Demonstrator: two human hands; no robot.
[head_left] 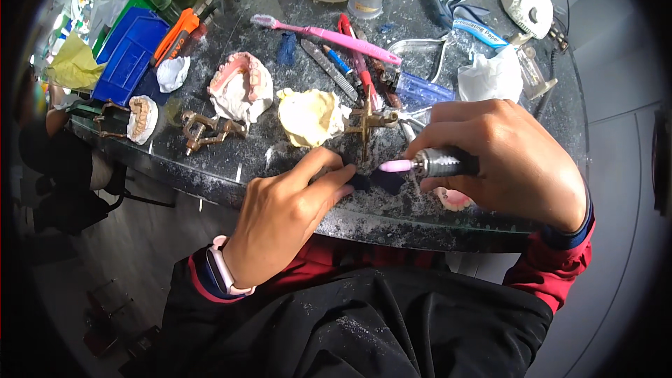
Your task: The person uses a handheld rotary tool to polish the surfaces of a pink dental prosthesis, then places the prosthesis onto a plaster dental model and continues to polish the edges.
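Note:
My right hand [504,147] grips a rotary handpiece [444,162], fingers wrapped round its dark and silver body. Its pink pointed grinding bit [396,166] points left, just above a dark blue flat scrap [387,182] on the dusty bench. My left hand [283,206] rests at the bench's front edge, its thumb and fingers drawn together at a dark piece [358,180]; what exactly they pinch is partly hidden. Under my right hand lies a pink denture [455,199] with teeth, partly covered. Beyond my left fingertips sits a yellow plaster cast [308,117] beside a brass articulator [369,122].
A white cast with a pink denture [241,87], another brass articulator [203,131] and a small cast [142,119] stand left. Behind lie a pink toothbrush [336,38], a metal file [329,70] and red-handled pliers [360,63]. A blue tray [129,52] stands far left; crumpled white tissue [490,78] is right.

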